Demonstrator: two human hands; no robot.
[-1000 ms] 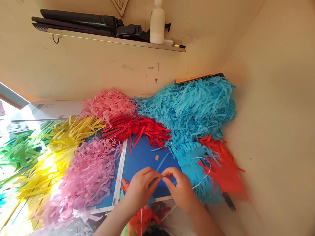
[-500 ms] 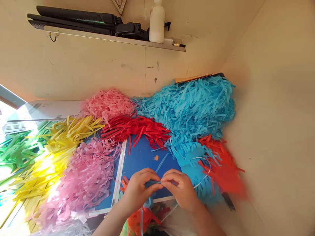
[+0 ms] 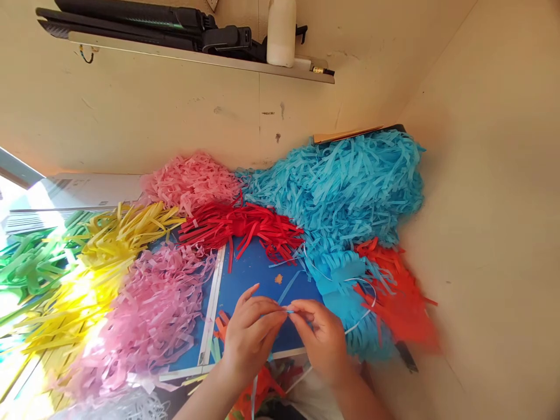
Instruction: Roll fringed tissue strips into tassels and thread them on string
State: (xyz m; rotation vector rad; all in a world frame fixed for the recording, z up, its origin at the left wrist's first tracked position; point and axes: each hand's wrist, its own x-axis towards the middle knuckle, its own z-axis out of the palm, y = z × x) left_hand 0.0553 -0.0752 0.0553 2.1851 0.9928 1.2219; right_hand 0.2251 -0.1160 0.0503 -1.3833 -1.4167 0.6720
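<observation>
Left hand [image 3: 252, 329]: grip closed, fingertips pinching blue sliver [image 3: 290, 311] — light, level pressure advised, probably tears easily
Blue sliver: between both hands' fingertips, above blue counter [image 3: 251, 274]; narrow, light blue, mostly hidden
Right hand [image 3: 322, 338]: grip closed on blue sliver, thumb and forefinger
Blue fringe [image 3: 343, 271]: beyond right hand — ruffled, similar colour

Light-blue fringe [image 3: 350, 192]: matt, crinkled, paper-like. Blue board [image 3: 254, 274]: smooth. White bottle [image 3: 281, 35]: smooth, plastic-looking. Wall [image 3: 175, 128]: matt, scuffed.
</observation>
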